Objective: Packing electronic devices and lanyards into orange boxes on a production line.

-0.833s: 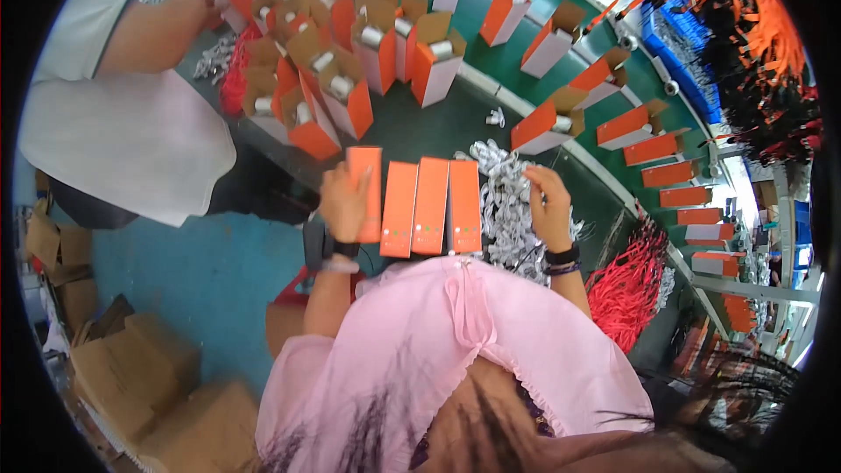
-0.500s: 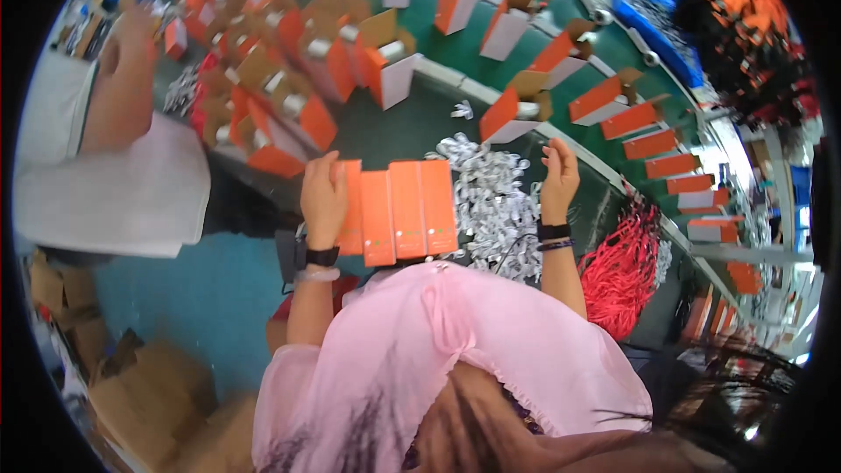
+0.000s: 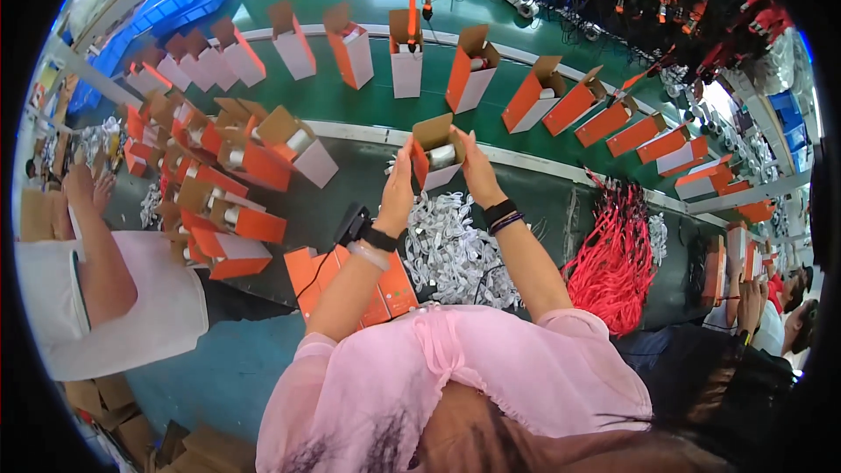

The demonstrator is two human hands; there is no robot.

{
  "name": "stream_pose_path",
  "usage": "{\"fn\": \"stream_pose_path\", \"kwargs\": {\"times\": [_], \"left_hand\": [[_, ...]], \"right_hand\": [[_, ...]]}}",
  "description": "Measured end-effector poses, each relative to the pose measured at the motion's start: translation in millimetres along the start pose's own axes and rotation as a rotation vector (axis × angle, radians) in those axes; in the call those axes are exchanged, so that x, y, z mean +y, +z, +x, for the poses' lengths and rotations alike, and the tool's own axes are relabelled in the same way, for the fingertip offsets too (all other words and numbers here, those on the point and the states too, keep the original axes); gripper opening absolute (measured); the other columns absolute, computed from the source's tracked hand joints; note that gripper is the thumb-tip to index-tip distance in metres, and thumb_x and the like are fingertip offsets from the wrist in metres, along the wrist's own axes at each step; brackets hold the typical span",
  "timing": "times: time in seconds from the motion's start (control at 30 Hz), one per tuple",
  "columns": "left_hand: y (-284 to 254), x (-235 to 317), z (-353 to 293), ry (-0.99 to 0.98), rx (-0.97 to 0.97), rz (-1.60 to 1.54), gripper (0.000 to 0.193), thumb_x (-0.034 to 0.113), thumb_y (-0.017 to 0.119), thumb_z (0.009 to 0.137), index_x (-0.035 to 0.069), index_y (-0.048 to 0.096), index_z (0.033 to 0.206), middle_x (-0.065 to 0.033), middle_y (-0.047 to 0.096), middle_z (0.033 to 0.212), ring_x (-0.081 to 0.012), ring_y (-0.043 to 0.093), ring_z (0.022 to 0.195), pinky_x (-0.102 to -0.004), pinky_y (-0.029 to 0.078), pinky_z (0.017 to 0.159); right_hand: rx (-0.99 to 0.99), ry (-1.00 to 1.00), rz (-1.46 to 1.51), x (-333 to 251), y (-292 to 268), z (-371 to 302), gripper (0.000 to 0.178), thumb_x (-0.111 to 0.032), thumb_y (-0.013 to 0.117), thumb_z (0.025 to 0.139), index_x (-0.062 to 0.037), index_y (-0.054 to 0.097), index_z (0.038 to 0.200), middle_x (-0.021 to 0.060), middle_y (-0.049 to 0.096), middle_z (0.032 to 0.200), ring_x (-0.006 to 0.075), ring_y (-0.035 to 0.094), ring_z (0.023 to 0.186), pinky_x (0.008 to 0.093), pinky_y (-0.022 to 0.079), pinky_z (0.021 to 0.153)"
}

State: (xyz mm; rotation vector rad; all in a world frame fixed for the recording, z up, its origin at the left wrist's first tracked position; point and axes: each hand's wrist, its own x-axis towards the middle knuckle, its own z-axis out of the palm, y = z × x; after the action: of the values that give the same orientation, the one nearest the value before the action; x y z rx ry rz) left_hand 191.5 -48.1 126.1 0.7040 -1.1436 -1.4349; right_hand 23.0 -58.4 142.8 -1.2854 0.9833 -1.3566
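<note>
Between my two hands stands an open orange and white carton with its brown flap up and a white rounded item showing inside. My left hand presses on its left side. Against the right side lies my right hand, fingers stretched along the carton. Closer to me, several orange boxes lie side by side, partly covered by my left forearm. A heap of white coiled cables spreads on the dark bench below the carton.
Several open cartons crowd the bench at left, beside a co-worker's arm. A row of cartons stands along the green conveyor beyond a pale rail. Red straps are piled at right; black and orange cords hang above.
My left hand has left the orange boxes, and my right hand has moved inward from the right. Both now hold the open carton near the rail. The view has shifted too.
</note>
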Motion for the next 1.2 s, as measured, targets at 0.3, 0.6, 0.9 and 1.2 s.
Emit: {"fn": "stream_pose_path", "kwargs": {"times": [0.3, 0.6, 0.9, 1.2], "left_hand": [[12.6, -19.6, 17.0, 0.045, 0.102, 0.097, 0.050, 0.031, 0.045, 0.104, 0.003, 0.034, 0.145, -0.0108, 0.045, 0.137, -0.0185, 0.042, 0.128, -0.0325, 0.029, 0.111], [15.2, -22.1, 31.5, 0.033, 0.009, -0.197, 0.031, -0.001, 0.060, 0.089, 0.008, 0.059, 0.119, -0.0063, 0.046, 0.136, -0.0160, 0.051, 0.119, -0.0291, 0.043, 0.098], [-28.3, 9.3, 38.0, 0.253, -0.324, 0.275, 0.026, 0.017, 0.054, 0.090, 0.006, 0.072, 0.104, -0.0152, 0.038, 0.152, -0.0279, 0.037, 0.138, -0.0401, 0.025, 0.114], [-24.9, 0.5, 37.7, 0.506, -0.271, 0.849, 0.061, 0.016, 0.071, 0.084, 0.004, 0.047, 0.139, -0.0169, 0.039, 0.148, -0.0354, 0.043, 0.131, -0.0421, 0.036, 0.108]], "right_hand": [[-0.080, 0.032, -0.159, 16.0, -0.4, 7.4, 0.044, -0.027, 0.039, 0.106, -0.0057, 0.036, 0.144, 0.0030, 0.047, 0.133, 0.0102, 0.042, 0.122, 0.0256, 0.035, 0.103], [-0.085, -0.104, 0.340, 30.5, -17.0, 6.6, 0.024, 0.011, 0.051, 0.085, -0.0058, 0.065, 0.095, 0.0084, 0.053, 0.127, 0.0158, 0.054, 0.114, 0.0288, 0.042, 0.099], [-0.407, -0.121, -0.134, -9.4, -53.5, 11.8, 0.028, -0.007, 0.061, 0.084, -0.0038, 0.066, 0.112, 0.0131, 0.045, 0.143, 0.0249, 0.046, 0.129, 0.0356, 0.036, 0.107], [-0.365, -0.315, -0.480, -5.6, -40.2, 7.9, 0.047, -0.013, 0.070, 0.090, -0.0095, 0.052, 0.133, 0.0164, 0.039, 0.147, 0.0320, 0.042, 0.134, 0.0399, 0.036, 0.108]]}}
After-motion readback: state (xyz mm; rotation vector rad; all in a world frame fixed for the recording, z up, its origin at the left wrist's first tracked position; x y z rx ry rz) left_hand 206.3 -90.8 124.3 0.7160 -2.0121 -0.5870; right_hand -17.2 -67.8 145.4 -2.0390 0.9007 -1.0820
